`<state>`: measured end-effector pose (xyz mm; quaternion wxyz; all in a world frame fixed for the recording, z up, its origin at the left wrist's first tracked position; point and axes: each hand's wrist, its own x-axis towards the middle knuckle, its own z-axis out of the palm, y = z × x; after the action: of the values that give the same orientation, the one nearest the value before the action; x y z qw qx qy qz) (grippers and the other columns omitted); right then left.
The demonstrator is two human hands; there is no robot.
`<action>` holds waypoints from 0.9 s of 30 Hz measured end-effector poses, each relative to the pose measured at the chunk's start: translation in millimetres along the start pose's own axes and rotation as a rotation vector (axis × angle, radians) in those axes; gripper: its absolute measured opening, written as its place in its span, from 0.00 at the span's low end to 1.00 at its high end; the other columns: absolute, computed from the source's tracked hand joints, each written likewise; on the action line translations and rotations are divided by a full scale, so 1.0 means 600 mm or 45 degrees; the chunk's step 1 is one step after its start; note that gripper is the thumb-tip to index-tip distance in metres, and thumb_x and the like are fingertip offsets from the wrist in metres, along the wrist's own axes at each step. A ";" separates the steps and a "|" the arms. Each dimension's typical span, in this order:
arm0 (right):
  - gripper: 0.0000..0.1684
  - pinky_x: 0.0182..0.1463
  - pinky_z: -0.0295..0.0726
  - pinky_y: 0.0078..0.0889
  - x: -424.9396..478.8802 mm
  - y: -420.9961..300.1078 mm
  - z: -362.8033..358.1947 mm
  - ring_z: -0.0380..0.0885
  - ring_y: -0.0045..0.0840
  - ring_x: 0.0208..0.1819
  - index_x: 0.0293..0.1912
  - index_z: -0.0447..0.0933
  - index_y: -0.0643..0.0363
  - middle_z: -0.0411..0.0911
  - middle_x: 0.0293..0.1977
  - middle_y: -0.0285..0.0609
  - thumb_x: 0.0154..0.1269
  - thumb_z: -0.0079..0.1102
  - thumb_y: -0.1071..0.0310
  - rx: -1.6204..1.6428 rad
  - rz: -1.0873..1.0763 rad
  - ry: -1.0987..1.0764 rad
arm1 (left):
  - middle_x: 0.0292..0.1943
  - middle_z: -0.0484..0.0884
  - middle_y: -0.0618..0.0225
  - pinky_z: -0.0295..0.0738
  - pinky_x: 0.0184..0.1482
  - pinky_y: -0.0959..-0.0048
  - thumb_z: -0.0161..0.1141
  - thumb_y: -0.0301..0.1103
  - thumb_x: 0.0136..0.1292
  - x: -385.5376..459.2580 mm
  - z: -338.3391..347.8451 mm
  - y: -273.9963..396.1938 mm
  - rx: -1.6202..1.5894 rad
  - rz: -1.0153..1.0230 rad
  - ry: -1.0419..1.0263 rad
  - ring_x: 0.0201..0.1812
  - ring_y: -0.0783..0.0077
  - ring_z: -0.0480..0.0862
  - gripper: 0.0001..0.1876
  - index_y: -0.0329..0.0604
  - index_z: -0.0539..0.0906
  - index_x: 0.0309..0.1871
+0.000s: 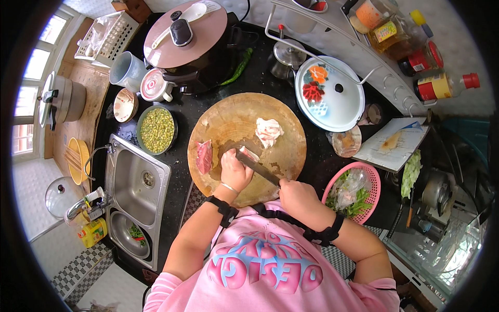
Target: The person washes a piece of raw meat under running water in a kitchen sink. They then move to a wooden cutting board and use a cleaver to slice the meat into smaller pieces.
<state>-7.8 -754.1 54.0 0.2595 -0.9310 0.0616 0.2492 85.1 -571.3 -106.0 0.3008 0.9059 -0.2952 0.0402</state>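
Observation:
A round wooden chopping board (249, 107) lies before me on the dark counter. My right hand (298, 201) grips the handle of a kitchen knife (257, 167), whose blade slants up and left across the board. Beside the blade's tip a small piece of fatty meat (250, 153) shows, partly hidden by the blade. My left hand (236, 171) has its fingers bent down at the board, right by the meat and the blade; whether it grips anything is hidden. To its left lies a strip of red meat (204, 156). A pile of pale fat (269, 132) sits farther back on the board.
A steel double sink (167, 195) is at left, near a bowl of green beans or kernels (157, 129). Behind the board stand a large lidded cooker (185, 58) and a green chili pepper (241, 67). An enamel tray (331, 101) and a pink basket of greens (376, 187) are at right.

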 end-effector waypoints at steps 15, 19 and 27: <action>0.09 0.38 0.84 0.48 0.053 -0.030 -0.014 0.85 0.49 0.36 0.33 0.83 0.65 0.83 0.31 0.59 0.58 0.56 0.72 0.027 0.152 -0.280 | 0.40 0.70 0.46 0.69 0.48 0.49 0.64 0.30 0.49 0.005 0.003 0.004 0.010 0.020 0.001 0.42 0.42 0.72 0.21 0.33 0.67 0.43; 0.11 0.41 0.84 0.49 0.102 -0.058 -0.015 0.85 0.50 0.39 0.35 0.85 0.65 0.84 0.34 0.58 0.62 0.55 0.70 -0.009 0.216 -0.260 | 0.38 0.70 0.46 0.69 0.47 0.48 0.63 0.29 0.46 0.009 0.000 0.003 -0.007 0.037 0.054 0.42 0.42 0.72 0.19 0.34 0.66 0.39; 0.10 0.42 0.84 0.50 0.098 -0.047 0.007 0.85 0.51 0.37 0.33 0.83 0.64 0.83 0.31 0.58 0.60 0.55 0.69 -0.030 0.198 -0.162 | 0.40 0.71 0.46 0.70 0.50 0.49 0.64 0.33 0.47 0.002 0.010 -0.003 0.023 -0.040 0.025 0.44 0.42 0.73 0.19 0.34 0.68 0.38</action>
<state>48.5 -726.6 34.4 0.2317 -0.9087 0.1141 0.3281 86.5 -574.2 -111.2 0.2963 0.9126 -0.2776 0.0472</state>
